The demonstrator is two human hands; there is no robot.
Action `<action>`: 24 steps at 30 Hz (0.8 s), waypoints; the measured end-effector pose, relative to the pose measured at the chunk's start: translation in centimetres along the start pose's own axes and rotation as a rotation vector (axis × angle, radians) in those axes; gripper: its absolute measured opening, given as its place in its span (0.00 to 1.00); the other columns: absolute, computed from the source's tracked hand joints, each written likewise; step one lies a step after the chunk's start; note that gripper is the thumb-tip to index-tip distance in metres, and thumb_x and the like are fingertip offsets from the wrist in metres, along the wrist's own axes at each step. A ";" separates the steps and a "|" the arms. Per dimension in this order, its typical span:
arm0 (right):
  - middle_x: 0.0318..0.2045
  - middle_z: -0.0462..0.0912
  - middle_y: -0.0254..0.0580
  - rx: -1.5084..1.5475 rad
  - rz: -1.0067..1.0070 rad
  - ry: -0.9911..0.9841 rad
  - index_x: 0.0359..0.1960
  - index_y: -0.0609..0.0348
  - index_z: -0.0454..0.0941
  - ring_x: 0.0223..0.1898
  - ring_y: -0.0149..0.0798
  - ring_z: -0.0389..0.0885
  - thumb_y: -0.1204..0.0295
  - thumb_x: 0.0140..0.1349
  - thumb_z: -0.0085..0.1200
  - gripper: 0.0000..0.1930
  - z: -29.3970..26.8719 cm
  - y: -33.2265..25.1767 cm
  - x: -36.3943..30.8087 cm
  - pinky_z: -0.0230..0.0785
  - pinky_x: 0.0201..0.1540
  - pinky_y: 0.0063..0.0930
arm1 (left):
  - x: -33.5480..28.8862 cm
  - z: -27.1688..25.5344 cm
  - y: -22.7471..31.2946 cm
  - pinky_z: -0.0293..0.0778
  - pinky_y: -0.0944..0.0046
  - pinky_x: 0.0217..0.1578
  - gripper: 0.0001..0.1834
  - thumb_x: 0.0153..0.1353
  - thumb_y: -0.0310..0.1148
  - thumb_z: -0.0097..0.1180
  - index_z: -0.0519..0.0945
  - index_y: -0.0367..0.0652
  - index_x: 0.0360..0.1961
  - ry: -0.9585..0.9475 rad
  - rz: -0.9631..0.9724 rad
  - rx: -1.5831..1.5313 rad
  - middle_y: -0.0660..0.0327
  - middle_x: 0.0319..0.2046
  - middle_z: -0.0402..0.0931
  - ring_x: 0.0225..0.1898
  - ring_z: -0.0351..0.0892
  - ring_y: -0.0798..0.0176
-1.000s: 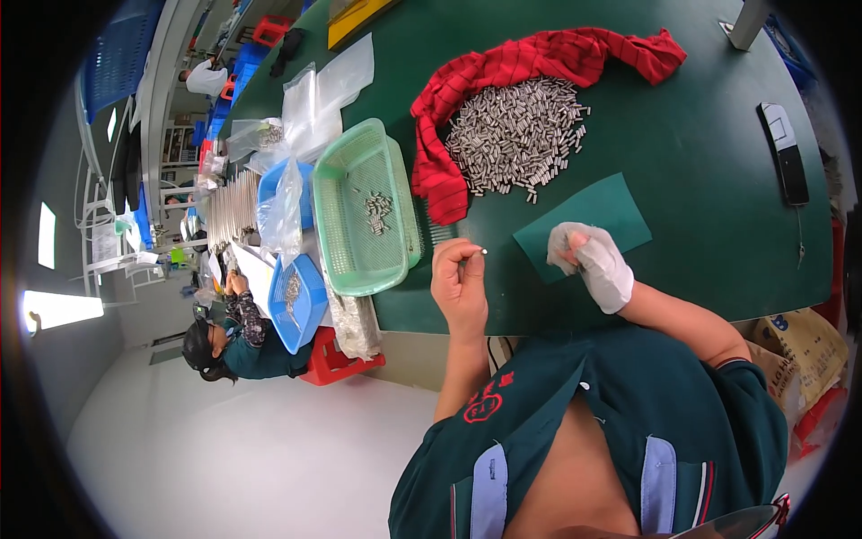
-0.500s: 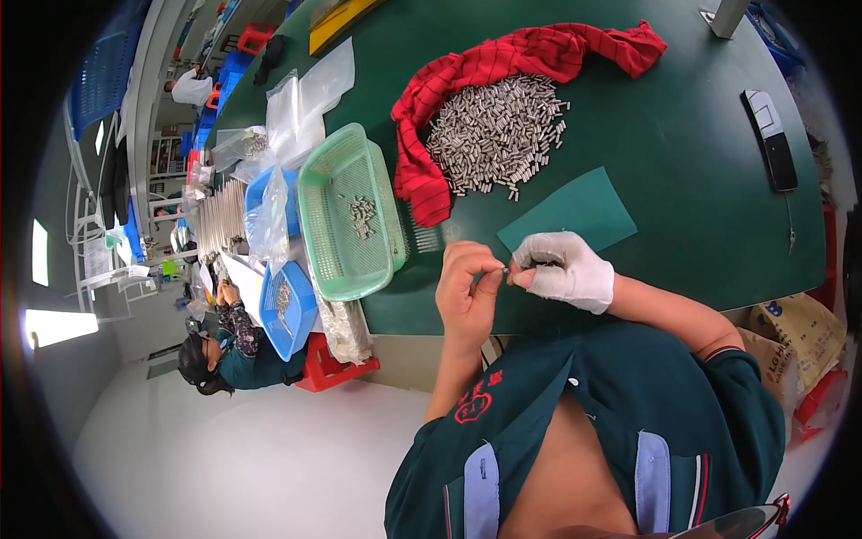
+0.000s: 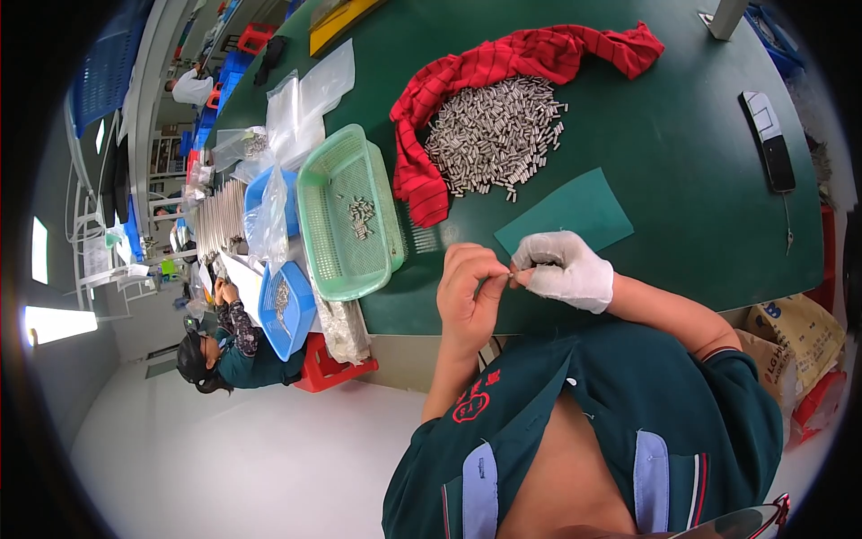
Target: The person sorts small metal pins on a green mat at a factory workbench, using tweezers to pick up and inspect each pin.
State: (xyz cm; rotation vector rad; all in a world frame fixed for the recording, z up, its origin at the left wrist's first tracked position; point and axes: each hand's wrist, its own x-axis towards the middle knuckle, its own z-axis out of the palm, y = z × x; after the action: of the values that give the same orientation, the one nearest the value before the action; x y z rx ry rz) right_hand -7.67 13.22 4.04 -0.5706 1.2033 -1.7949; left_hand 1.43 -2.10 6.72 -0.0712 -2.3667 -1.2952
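Broad dark green table (image 3: 682, 117): carries all my stock, arranged in an arc so each lot sits within reach.

Red striped cloth (image 3: 503, 67): spread at the far middle, folded round the heap on its left and far sides, I judge to keep the pieces from rolling off.

Heap of small silvery metal pins (image 3: 494, 135): lying partly on the cloth, partly on the bare table, straight ahead of my hands.

Light green plastic mesh basket (image 3: 346, 216): to my left, holding only a small cluster of pins near its middle; kept well apart from the heap, so the two lots do not mix.

Flat green rectangular mat (image 3: 566, 216): just beyond my hands, nothing on it.

Blue plastic tray (image 3: 287, 305): beside the basket at the table edge, a few small metal parts inside; clear plastic bags (image 3: 296, 108) lie beyond it.

Black handset (image 3: 770, 139): far right, out of the way.

My right hand (image 3: 564, 268), in a white glove: fingers pinched on one end of a single small metal pin (image 3: 512, 277).

My left hand (image 3: 471, 292), bare: thumb and fingertips closed on the same pin's other end, the piece held near my chest, above the table edge, for close work.
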 end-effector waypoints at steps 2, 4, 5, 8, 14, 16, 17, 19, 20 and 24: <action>0.26 0.78 0.35 0.002 0.012 -0.001 0.31 0.66 0.77 0.30 0.24 0.73 0.75 0.55 0.55 0.06 0.0 -0.1 0.0 0.67 0.34 0.21 | -0.1 0.0 0.0 0.65 0.65 0.38 0.05 0.54 0.24 0.60 0.75 0.39 0.29 0.004 -0.001 0.000 0.60 0.29 0.71 0.34 0.68 0.61; 0.26 0.78 0.35 0.001 0.023 -0.004 0.31 0.66 0.77 0.30 0.24 0.73 0.75 0.55 0.55 0.06 0.1 -0.2 0.0 0.67 0.34 0.21 | -0.1 0.0 -0.1 0.65 0.65 0.38 0.05 0.54 0.23 0.60 0.75 0.39 0.29 0.007 -0.011 -0.018 0.60 0.29 0.71 0.34 0.68 0.60; 0.27 0.79 0.36 -0.010 0.039 0.008 0.31 0.66 0.77 0.31 0.24 0.73 0.75 0.55 0.54 0.06 0.1 -0.4 0.0 0.68 0.34 0.21 | -0.1 0.0 0.0 0.65 0.65 0.38 0.05 0.54 0.23 0.60 0.75 0.39 0.29 0.011 -0.009 -0.017 0.60 0.29 0.71 0.34 0.68 0.60; 0.27 0.79 0.37 -0.045 0.060 0.011 0.31 0.66 0.76 0.31 0.25 0.74 0.76 0.55 0.53 0.06 0.0 -0.4 0.0 0.67 0.34 0.21 | 0.0 0.1 0.0 0.68 0.62 0.36 0.06 0.50 0.21 0.61 0.75 0.38 0.28 0.024 -0.013 0.003 0.58 0.29 0.73 0.33 0.70 0.56; 0.28 0.79 0.38 -0.019 0.035 0.027 0.30 0.67 0.76 0.31 0.25 0.75 0.75 0.55 0.53 0.07 -0.1 0.2 0.3 0.68 0.34 0.21 | 0.3 0.0 -0.2 0.68 0.62 0.37 0.07 0.50 0.20 0.61 0.75 0.38 0.29 0.020 0.011 -0.010 0.59 0.29 0.73 0.34 0.71 0.55; 0.28 0.79 0.38 -0.033 0.036 0.012 0.30 0.67 0.76 0.31 0.26 0.75 0.74 0.55 0.53 0.07 0.0 0.0 0.4 0.68 0.35 0.21 | 0.4 -0.2 -0.1 0.69 0.62 0.37 0.07 0.50 0.20 0.60 0.75 0.38 0.29 0.006 0.016 0.002 0.59 0.29 0.73 0.34 0.71 0.55; 0.28 0.79 0.38 -0.021 0.064 0.007 0.30 0.67 0.76 0.31 0.26 0.75 0.74 0.55 0.52 0.07 0.1 -0.4 0.4 0.68 0.35 0.21 | 0.3 -0.3 -0.1 0.69 0.62 0.37 0.07 0.50 0.20 0.60 0.75 0.38 0.29 0.016 0.018 0.010 0.59 0.29 0.73 0.34 0.71 0.55; 0.28 0.79 0.37 -0.016 0.083 -0.020 0.31 0.67 0.76 0.31 0.25 0.75 0.74 0.55 0.52 0.07 0.2 -0.8 0.3 0.67 0.35 0.20 | 0.3 -0.4 0.0 0.69 0.62 0.37 0.07 0.50 0.20 0.60 0.75 0.38 0.29 0.012 0.002 -0.008 0.59 0.30 0.73 0.34 0.72 0.55; 0.28 0.79 0.37 -0.010 0.095 0.003 0.30 0.66 0.75 0.31 0.25 0.74 0.74 0.56 0.51 0.07 0.2 -0.9 0.2 0.66 0.34 0.20 | 0.4 -0.4 0.2 0.69 0.61 0.37 0.07 0.49 0.20 0.61 0.75 0.39 0.30 0.008 -0.001 -0.004 0.58 0.30 0.73 0.34 0.72 0.54; 0.27 0.78 0.36 -0.014 0.067 0.013 0.30 0.65 0.75 0.30 0.24 0.71 0.73 0.57 0.49 0.07 -0.1 -0.8 0.0 0.64 0.33 0.19 | 0.6 -2.0 -0.7 0.69 0.61 0.37 0.07 0.49 0.18 0.59 0.75 0.38 0.29 0.194 0.046 0.188 0.58 0.30 0.73 0.34 0.72 0.54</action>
State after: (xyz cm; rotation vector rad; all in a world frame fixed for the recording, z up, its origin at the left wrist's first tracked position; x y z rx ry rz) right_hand -8.10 13.43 4.75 -0.5218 1.2307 -1.7376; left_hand 1.41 -4.22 7.29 0.0544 -2.2936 -1.0046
